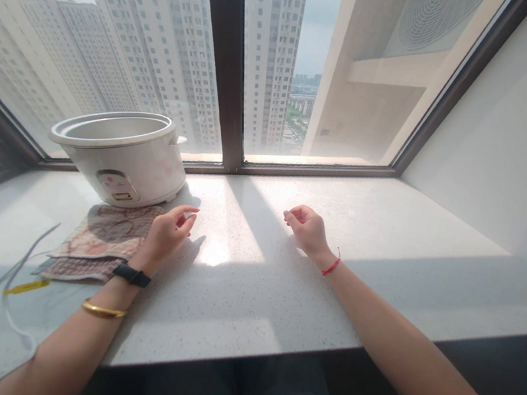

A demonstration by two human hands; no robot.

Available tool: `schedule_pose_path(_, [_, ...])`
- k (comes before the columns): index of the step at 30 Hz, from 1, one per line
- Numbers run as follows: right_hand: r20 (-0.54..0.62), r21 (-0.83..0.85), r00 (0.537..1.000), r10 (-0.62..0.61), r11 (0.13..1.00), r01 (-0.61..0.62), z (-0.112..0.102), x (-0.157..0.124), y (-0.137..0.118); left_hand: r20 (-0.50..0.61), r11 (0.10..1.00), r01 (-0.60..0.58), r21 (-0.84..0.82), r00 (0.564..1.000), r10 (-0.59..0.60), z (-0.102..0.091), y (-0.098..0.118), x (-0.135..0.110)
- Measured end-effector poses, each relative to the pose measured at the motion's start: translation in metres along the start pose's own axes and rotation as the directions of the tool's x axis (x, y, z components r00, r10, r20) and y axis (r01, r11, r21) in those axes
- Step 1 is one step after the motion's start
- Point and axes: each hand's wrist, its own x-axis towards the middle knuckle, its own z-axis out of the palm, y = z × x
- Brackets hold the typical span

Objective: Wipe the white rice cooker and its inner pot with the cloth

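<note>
My left hand [166, 234] hovers over the white counter [256, 287], fingers loosely curled and empty, just right of a folded patterned cloth [103, 238]. It wears a black watch and a gold bangle. My right hand [307, 228] rests near the counter's middle, fingers half curled, holding nothing; a red string circles its wrist. A white rice cooker [121, 153] without a lid stands on the cloth at the back left, close to the left hand.
A white cable [16, 268] with a yellow tag lies at the left edge of the counter. Large windows [262, 61] with a dark frame run along the back. A white wall [518, 140] closes the right side.
</note>
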Motion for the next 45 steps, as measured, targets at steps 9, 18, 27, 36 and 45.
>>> schedule_pose_path(9, [0.031, -0.015, 1.000, 0.002, 1.000, -0.001, 0.001, -0.003, -0.002, -0.038, 0.995, -0.089, -0.032, 0.995, 0.088, 0.004, -0.002, 0.002])
schedule_pose_path(18, [0.051, -0.018, 0.999, 0.000, 1.000, 0.001, 0.002, -0.004, -0.005, -0.037, 0.990, -0.141, 0.005, 0.989, 0.141, 0.005, -0.008, 0.002])
schedule_pose_path(27, [0.074, -0.021, 0.997, -0.002, 1.000, 0.004, 0.002, -0.005, -0.005, -0.034, 0.990, -0.142, 0.007, 0.989, 0.142, 0.004, -0.003, 0.003])
schedule_pose_path(36, [0.070, -0.038, 0.997, -0.012, 0.999, 0.015, 0.002, -0.006, -0.007, -0.034, 0.994, -0.109, -0.005, 0.993, 0.109, 0.001, 0.000, 0.000])
schedule_pose_path(45, [0.075, -0.067, 0.996, -0.046, 0.996, 0.051, 0.001, -0.003, -0.007, -0.256, 0.968, -0.203, -0.146, 0.953, 0.162, -0.029, -0.014, -0.121])
